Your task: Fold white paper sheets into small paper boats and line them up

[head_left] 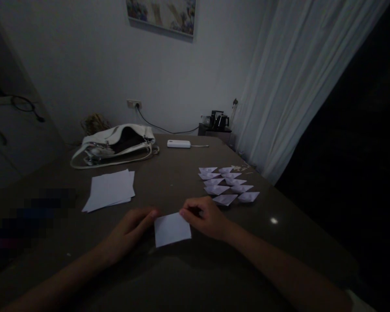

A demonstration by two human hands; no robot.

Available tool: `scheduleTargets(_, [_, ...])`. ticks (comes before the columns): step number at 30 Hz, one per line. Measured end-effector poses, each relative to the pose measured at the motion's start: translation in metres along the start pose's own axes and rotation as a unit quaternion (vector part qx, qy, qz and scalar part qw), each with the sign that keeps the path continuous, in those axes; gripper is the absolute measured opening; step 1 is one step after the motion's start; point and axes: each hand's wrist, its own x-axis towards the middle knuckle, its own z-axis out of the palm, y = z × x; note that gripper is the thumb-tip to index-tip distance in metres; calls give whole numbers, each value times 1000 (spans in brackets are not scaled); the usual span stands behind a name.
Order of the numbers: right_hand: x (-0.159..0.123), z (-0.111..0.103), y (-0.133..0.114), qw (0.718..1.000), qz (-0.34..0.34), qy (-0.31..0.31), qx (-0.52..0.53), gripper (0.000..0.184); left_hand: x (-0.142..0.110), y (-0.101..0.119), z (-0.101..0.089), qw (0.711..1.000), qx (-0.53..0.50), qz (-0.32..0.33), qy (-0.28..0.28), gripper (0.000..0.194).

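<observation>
A small white rectangle of folded paper (173, 230) is held just above or on the dark table in front of me. My left hand (134, 229) pinches its upper left corner between thumb and fingers. At the upper right corner, the thumb and curled forefinger of my right hand (208, 216) are closed on the paper. Just beyond my right hand, several folded paper boats (225, 199) stand in two rows. Left of centre lies a loose stack of white paper sheets (112, 188).
A white handbag (123, 141) rests at the table's far left. Near the far edge is a white device with a short cord (178, 144). A black kettle (221, 122) stands beyond the table (169, 277). White curtains (273, 86) hang on the right.
</observation>
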Motion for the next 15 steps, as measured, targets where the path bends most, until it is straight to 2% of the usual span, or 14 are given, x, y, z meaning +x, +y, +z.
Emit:
scheduleTargets(5, [-5,12,0,998,-23,-37,-39,16,-2,-2,5,981,130,121,-73,32])
scheduleTargets(9, [-6,18,-3,990,-66,-74,-96,14,-5,-2,9,964,167,170,-115,29])
scheduleTargets(12, [-5,14,-4,990,-50,-65,-116,18,-3,-1,6,963,182,171,-103,30])
scheduleTargets(15, [0,-1,-3,993,-25,-26,-116,16,0,-2,-1,972,181,141,-53,31])
